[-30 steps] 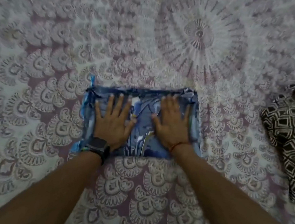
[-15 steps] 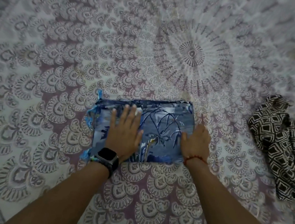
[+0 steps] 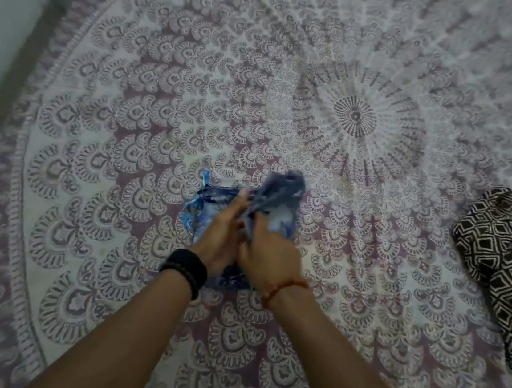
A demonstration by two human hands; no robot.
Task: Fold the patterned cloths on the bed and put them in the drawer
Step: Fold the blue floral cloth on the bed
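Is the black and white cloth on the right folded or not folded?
Not folded. The black-and-white cloth lies crumpled in a loose heap on the bedsheet, with no straight edges or flat layers.

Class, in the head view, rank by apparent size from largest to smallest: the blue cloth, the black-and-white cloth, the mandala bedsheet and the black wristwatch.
1. mandala bedsheet, fills nearly the whole view
2. black-and-white cloth, though cut off by the frame's edge
3. blue cloth, part folded and partly hidden by both hands
4. black wristwatch
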